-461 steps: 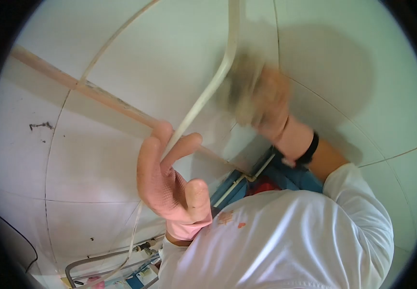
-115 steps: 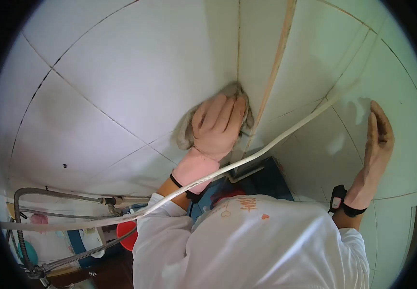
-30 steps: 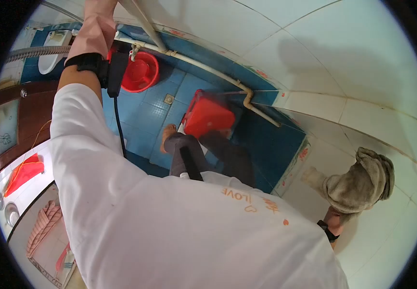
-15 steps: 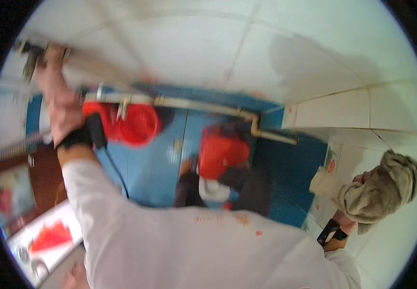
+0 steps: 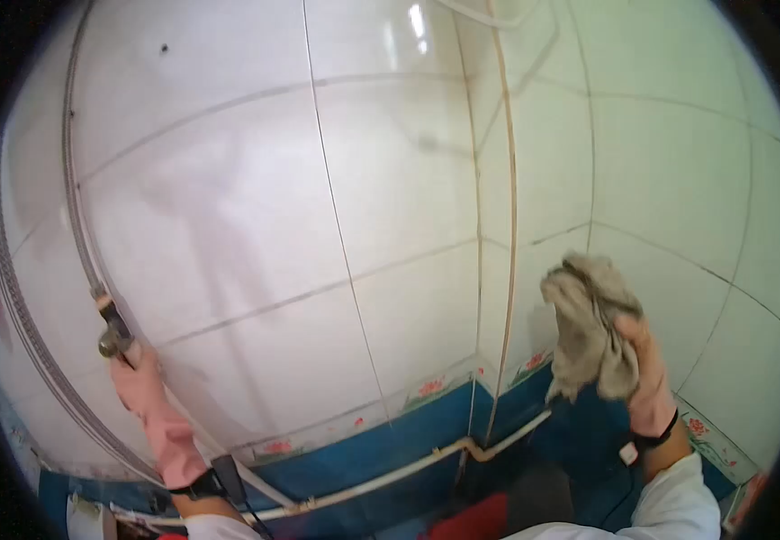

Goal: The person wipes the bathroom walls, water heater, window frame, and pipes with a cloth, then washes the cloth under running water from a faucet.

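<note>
My left hand (image 5: 144, 382), in a pink rubber glove, is closed at the lower end of a brass-and-black water valve (image 5: 112, 335) on the left wall. A braided metal hose (image 5: 73, 180) runs up from this valve. On the right, my right hand (image 5: 646, 378), also gloved in pink, grips a crumpled grey-brown rag (image 5: 588, 324). The rag hangs in front of the corner wall tiles; whether it touches them I cannot tell. Black bands with a small device and a cord sit around both wrists.
White wall tiles (image 5: 255, 216) meet at a boxed-out corner, with a floral border (image 5: 430, 389) above blue tiles. A pale pipe (image 5: 372, 481) runs low along the wall. Another hose (image 5: 25, 333) hangs at far left. Something red (image 5: 466, 522) is at the bottom edge.
My view has tilted up from the floor and red basins to the wall. The right hand with the rag has risen and moved left. My left hand stays by the valve.
</note>
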`<state>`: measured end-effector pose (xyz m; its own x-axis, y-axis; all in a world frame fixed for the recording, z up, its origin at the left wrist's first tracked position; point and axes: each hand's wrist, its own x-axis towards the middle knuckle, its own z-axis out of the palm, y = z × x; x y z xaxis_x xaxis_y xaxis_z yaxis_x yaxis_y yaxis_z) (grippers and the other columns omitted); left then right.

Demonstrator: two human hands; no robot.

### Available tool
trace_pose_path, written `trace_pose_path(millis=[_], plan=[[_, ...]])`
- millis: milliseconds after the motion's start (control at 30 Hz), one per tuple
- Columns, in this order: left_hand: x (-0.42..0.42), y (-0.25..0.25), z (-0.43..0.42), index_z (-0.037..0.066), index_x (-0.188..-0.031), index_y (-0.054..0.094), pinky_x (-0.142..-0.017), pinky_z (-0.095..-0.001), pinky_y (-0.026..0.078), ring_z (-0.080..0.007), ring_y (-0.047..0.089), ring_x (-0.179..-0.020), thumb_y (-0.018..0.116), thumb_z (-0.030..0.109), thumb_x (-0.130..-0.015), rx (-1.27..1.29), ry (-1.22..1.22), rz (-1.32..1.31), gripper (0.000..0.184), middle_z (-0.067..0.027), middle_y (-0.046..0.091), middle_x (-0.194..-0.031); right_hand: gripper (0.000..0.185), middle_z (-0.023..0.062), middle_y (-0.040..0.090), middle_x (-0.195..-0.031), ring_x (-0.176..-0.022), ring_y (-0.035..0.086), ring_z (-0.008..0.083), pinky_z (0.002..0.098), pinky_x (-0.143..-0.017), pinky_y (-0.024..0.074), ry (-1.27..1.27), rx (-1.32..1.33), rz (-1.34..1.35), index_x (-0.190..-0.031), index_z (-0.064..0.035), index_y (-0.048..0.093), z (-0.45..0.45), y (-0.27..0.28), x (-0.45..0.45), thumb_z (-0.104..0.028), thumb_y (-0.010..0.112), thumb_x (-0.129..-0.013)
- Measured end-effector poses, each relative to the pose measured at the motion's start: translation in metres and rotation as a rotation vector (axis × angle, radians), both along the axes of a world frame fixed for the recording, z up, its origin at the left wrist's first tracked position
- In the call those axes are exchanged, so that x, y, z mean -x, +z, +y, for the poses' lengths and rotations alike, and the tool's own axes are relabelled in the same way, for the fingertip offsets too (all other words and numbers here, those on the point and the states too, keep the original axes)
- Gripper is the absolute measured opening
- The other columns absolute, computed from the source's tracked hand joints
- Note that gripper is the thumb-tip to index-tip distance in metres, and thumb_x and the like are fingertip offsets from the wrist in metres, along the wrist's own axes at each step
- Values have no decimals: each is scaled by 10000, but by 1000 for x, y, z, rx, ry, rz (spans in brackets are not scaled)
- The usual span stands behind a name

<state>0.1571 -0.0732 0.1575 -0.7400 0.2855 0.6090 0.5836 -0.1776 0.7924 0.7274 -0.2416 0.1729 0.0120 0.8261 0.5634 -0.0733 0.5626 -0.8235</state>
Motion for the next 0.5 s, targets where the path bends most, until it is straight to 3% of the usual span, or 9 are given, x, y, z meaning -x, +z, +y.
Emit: trace_pose_path(millis=[167, 233, 300, 367, 433, 500], plan=[[-11, -6, 0, 35, -1152, 587, -860, -354, 469, -274, 626, -926, 686, 128, -714, -144, 15, 86, 458, -133, 630, -1060, 751, 144, 576, -1232, -1100, 571, 208, 327, -913, 479, -537, -204, 16, -1324, 17, 465, 74, 102, -39, -334, 756, -727], [-15, -8, 0, 25, -1155, 579, -850, -347, 475, -260, 624, -910, 678, 103, -723, -173, -3, 88, 450, -132, 627, -1049, 723, 139, 587, -1212, -1091, 577, 242, 344, -916, 471, -689, -359, -149, -1286, 18, 504, 89, 156, -14, -331, 776, -714], [-20, -6, -6, 11, -1161, 568, -836, -337, 480, -241, 620, -899, 669, 83, -735, -181, -98, 49, 444, -131, 622, -1044, 670, 151, 591, -1203, -1103, 566, 284, 356, -940, 452, -1044, -589, -440, -1250, -50, 559, 123, 200, -5, -355, 786, -699], [-15, -9, -4, -5, -1166, 558, -830, -330, 481, -228, 613, -898, 658, 78, -753, -195, -99, 62, 432, -134, 615, -1050, 663, 141, 604, -1164, -1096, 572, 310, 368, -952, 449, -1380, -846, -709, -1299, -127, 529, 163, 237, 3, -349, 764, -720], [-9, -13, 4, -14, -1173, 551, -832, -326, 480, -222, 608, -905, 649, 78, -769, -218, -89, 72, 426, -136, 611, -1061, 629, 151, 609, -1154, -1124, 544, 355, 406, -959, 446, -1351, -929, -735, -1293, -192, 539, 190, 253, 18, -310, 753, -714], [4, -24, 15, -19, -1183, 547, -841, -323, 476, -221, 605, -919, 641, 85, -782, -236, -78, 81, 425, -136, 611, -1075, 608, 158, 577, -1221, -1143, 535, 354, 411, -960, 447, -1419, -811, -776, -1287, -209, 546, 208, 247, 26, -268, 742, -715]])
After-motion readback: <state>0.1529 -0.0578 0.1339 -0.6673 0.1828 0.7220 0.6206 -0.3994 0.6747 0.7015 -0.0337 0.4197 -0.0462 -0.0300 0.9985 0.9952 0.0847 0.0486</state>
